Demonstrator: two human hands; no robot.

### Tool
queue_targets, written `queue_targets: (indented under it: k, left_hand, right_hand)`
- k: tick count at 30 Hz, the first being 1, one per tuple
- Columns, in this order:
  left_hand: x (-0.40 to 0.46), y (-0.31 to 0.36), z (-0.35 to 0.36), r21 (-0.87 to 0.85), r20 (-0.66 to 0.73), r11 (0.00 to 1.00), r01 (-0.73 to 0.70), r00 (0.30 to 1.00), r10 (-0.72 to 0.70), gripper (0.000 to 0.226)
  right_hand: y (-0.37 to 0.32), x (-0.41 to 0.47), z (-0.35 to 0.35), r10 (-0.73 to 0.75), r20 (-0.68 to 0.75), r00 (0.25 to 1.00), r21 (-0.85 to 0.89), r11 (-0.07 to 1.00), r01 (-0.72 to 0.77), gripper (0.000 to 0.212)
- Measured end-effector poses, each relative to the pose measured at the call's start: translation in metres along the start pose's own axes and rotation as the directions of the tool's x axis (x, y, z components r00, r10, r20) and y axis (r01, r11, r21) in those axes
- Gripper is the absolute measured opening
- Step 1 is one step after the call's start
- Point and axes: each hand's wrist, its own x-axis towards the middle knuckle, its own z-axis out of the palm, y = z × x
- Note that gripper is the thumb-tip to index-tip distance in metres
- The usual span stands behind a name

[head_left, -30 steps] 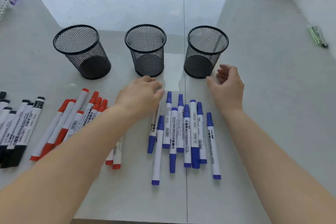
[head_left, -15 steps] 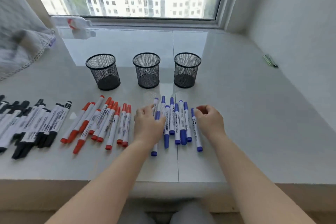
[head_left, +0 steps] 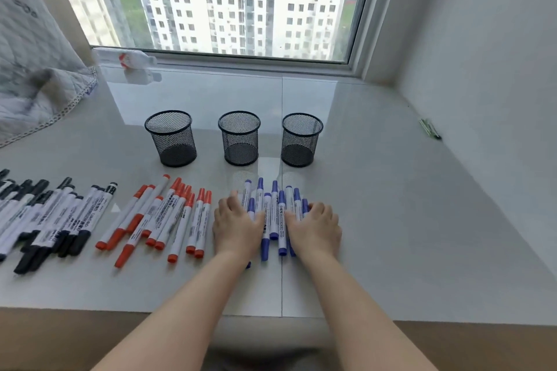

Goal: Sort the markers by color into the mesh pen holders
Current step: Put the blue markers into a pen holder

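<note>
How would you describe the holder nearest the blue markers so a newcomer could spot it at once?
Below the window, three black mesh holders stand in a row on the pale sill. Take the right holder, straight beyond the blue markers that both hands are gathering. It alone sits right of the sill's seam, and it has a neighbour on one side only.

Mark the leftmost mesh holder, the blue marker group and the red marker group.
Leftmost black mesh pen holder (head_left: 173,144): head view, front wall.
Blue-capped white markers (head_left: 274,214): head view, barrel between the hands.
Red-capped white markers (head_left: 168,217): head view, mid-barrel.
</note>
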Motion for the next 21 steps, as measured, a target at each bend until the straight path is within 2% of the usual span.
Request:
queue_targets:
  k: [4,12,16,21]
  left_hand:
    - [0.006,0.0,-0.002,0.048,0.029,0.999,0.015,0.999,-0.016,0.057]
    - [0.009,-0.002,-0.003,0.129,0.043,0.992,0.005,0.999,-0.01,0.05]
    - [0.017,-0.001,-0.006,0.153,0.105,0.988,0.006,0.994,-0.023,0.051]
    - [0.026,0.004,-0.006,0.216,0.136,0.976,0.042,0.988,-0.073,0.055]
  right_hand:
    - [-0.002,0.001,0.0,0.0,0.009,1.0,-0.04,0.999,0.0,0.054]
    - [-0.003,0.01,-0.008,0.011,0.086,0.996,-0.085,0.996,-0.004,0.049]
    - [-0.001,0.018,-0.014,0.012,0.142,0.99,-0.086,0.996,0.0,0.037]
    - [0.008,0.023,-0.022,-0.025,0.136,0.99,-0.072,0.997,0.035,0.023]
